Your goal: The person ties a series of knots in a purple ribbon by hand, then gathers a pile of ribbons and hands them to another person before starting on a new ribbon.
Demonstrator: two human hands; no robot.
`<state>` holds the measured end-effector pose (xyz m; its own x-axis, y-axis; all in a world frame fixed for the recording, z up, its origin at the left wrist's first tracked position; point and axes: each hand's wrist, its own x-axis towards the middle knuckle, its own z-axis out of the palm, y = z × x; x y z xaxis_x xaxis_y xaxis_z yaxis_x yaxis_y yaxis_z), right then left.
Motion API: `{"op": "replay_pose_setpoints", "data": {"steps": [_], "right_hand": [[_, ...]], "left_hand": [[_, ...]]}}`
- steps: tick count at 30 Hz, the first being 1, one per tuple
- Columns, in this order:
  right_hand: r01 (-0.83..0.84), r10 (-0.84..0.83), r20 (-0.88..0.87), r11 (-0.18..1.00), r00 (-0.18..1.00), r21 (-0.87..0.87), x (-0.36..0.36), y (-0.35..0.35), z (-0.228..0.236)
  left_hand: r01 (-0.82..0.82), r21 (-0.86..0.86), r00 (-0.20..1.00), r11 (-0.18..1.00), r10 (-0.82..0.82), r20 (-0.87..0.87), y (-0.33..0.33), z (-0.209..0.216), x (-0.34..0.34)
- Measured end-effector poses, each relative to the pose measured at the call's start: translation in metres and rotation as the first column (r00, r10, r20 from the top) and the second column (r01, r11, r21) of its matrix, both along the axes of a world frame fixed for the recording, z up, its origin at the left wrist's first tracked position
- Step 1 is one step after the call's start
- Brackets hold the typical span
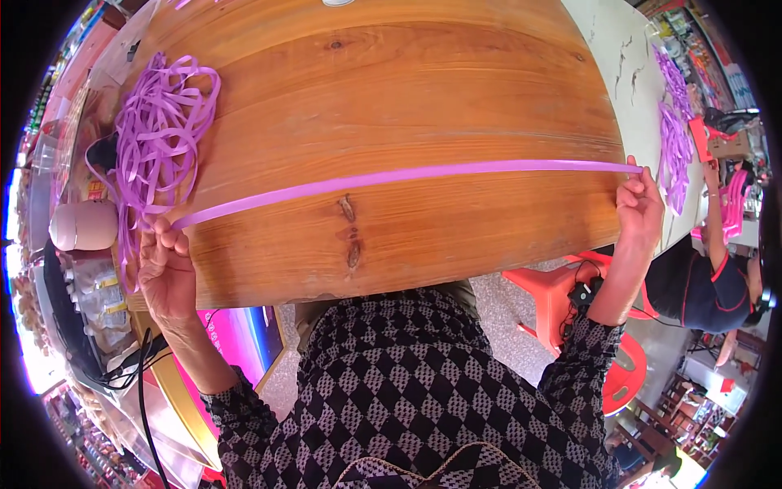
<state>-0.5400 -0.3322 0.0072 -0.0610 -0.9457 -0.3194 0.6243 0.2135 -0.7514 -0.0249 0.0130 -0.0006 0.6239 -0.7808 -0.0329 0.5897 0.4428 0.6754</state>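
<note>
A purple ribbon point(407, 174) is stretched nearly straight across the wooden table, from one of my hands to the other. My left hand point(167, 269) pinches it near the table's left side, beside a loose heap of the same purple ribbon point(163, 130). At the right edge of the wood, my right hand point(639, 208) grips the other end between thumb and fingers. From the heap, strands hang down past my left hand.
The wooden table point(407, 90) lies before me, with a white marbled surface point(631, 77) at its right. More purple ribbon point(674, 147) hangs there. A pinkish rounded object point(84, 225) sits left. A red stool point(546, 289) stands below; another person point(700, 285) is at right.
</note>
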Motion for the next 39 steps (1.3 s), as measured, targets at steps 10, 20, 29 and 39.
{"op": "replay_pose_setpoints", "data": {"steps": [10, 20, 29, 39], "right_hand": [[-0.229, 0.232, 0.062, 0.972, 0.971, -0.049, -0.05, -0.014, -0.025], [-0.266, 0.256, -0.093, 0.956, 0.962, -0.121, -0.023, 0.002, -0.012], [-0.197, 0.184, -0.132, 0.976, 0.974, -0.096, -0.029, 0.003, -0.01], [-0.196, 0.178, -0.199, 0.978, 0.964, -0.072, -0.051, 0.004, -0.027]], "left_hand": [[0.018, 0.025, 1.0, 1.0, -0.018, -0.012, -0.029, 0.013, -0.033], [-0.004, 0.061, 1.0, 0.998, 0.003, 0.014, -0.028, 0.018, -0.039], [-0.14, 0.077, 0.983, 0.987, 0.148, -0.105, -0.011, 0.018, -0.013], [-0.142, -0.088, 0.974, 0.986, 0.123, -0.192, -0.011, 0.006, -0.013]]}}
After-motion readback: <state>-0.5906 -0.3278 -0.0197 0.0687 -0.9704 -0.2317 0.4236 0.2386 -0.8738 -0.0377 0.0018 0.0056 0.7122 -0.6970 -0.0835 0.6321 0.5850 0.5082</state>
